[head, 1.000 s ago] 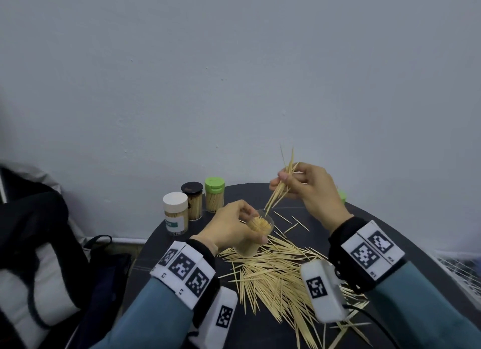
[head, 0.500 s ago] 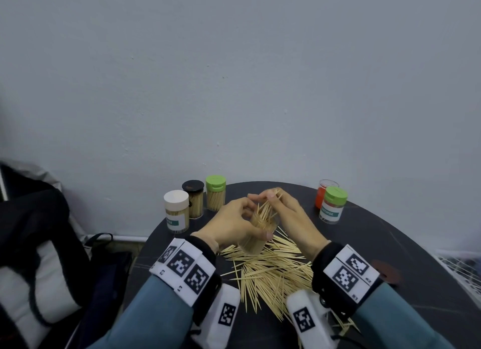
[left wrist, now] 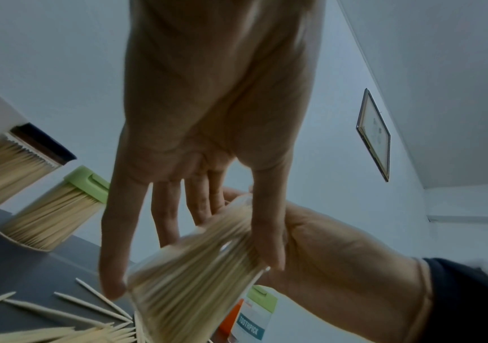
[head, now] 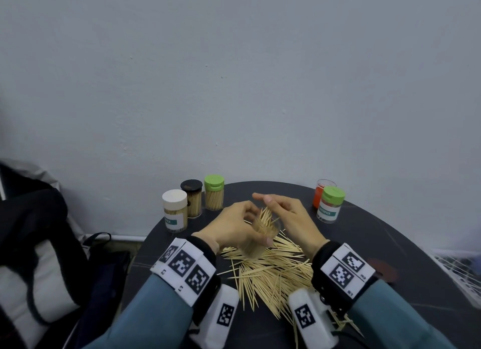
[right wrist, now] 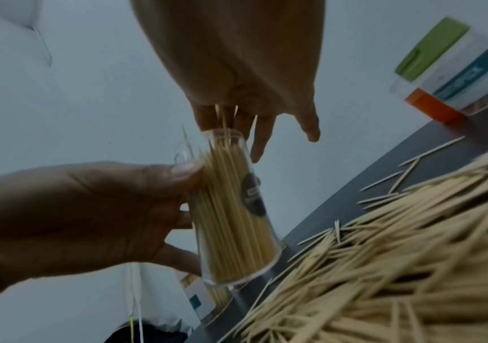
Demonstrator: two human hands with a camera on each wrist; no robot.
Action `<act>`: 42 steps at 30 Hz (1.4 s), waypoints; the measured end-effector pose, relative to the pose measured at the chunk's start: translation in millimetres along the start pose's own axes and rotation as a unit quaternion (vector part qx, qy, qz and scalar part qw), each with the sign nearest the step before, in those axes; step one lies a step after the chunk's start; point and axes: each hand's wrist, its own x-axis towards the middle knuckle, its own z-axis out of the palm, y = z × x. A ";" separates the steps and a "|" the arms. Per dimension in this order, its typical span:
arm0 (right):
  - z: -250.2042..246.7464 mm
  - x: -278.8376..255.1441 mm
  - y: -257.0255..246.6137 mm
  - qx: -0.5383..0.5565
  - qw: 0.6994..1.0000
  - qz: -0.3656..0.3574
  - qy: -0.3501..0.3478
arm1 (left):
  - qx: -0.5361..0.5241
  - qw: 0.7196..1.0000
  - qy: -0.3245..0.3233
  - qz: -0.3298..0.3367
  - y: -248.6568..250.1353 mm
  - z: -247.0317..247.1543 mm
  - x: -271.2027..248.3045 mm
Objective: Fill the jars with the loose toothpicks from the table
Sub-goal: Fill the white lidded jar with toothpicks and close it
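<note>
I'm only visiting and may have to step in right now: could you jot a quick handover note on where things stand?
Left hand: grips the open clear jar, tilted above the table, nearly full of toothpicks.
Right hand: fingers straight over the jar mouth, touching protruding toothpick tips; it holds nothing.
Done: three capped jars stand full at the back left.
Left: a big pile of loose toothpicks lies before the jar. A green-lidded jar and an orange one stand back right; their fill is unclear.
</note>
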 end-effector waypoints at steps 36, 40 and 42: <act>-20.3 -24.7 -20.7 -0.186 0.976 -0.081 -0.078 | -0.091 0.995 0.041 -0.006 2.2 -3.5 -1.6; -15.5 -24.5 -18.4 -0.254 0.958 -0.084 -0.106 | -0.086 0.995 0.042 -0.005 2.3 -4.5 -3.2; -17.0 -25.3 -18.4 -0.245 0.961 -0.087 -0.090 | -0.085 0.995 0.045 -0.007 1.9 -4.1 -2.5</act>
